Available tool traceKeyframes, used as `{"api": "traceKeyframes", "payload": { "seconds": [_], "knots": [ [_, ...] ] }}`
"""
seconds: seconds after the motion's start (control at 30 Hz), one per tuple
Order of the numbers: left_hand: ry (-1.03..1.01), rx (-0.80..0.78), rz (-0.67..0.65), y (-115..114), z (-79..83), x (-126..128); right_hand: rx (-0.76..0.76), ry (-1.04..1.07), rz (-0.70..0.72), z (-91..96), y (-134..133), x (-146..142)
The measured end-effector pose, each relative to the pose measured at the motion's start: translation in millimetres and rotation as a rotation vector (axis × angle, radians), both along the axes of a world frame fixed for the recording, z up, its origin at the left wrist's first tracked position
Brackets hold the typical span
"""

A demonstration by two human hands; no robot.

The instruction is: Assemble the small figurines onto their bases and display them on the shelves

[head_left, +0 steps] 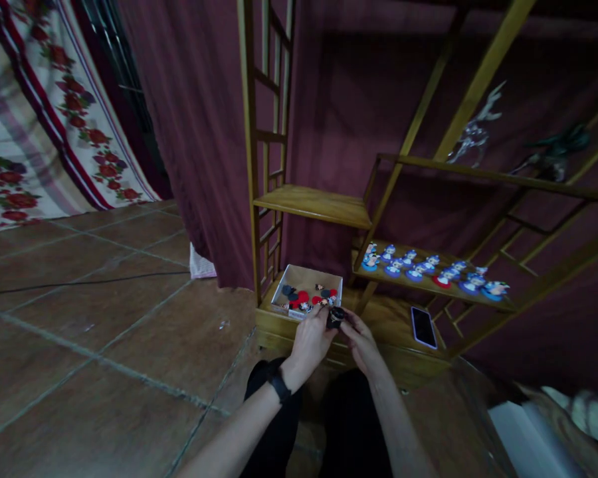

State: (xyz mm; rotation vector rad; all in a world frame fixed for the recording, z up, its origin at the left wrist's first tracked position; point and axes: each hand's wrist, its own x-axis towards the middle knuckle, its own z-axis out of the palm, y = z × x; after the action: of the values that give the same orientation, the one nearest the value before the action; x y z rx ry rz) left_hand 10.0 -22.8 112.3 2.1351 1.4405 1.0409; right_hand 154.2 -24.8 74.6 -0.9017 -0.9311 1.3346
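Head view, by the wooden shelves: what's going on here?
A person is low on the tiled floor facing a wooden shelf unit. The left hand and right hand meet on a small dark piece, just in front of an open white box of red and dark pieces on the bottom board. Blue figurines stand in rows on a shelf to the right, and a phone lies below them.
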Motion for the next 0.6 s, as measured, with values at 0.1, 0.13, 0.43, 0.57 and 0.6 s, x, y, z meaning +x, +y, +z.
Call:
{"api": "traceKeyframes", "payload": {
  "seconds": [0.1,0.13,0.43,0.57,0.6],
  "knots": [
    [-0.163,-0.011,0.067,14,31.0,-15,-0.029,0.045,0.074,2.0,-5,3],
    [-0.22,-0.003,0.081,19,45.7,-20,-0.049,0.055,0.059,-2.4,-6,5],
    [-0.298,0.127,0.03,105,198.5,-23,-0.197,0.075,-0.045,-62.7,-2,10],
    [-0.249,0.116,-0.016,153,227.8,8,-0.196,0.015,-0.098,-70.2,6,7],
    [-0.231,0.088,-0.015,164,230.5,15,-0.196,-0.011,-0.102,-72.1,8,7]
  ]
}}
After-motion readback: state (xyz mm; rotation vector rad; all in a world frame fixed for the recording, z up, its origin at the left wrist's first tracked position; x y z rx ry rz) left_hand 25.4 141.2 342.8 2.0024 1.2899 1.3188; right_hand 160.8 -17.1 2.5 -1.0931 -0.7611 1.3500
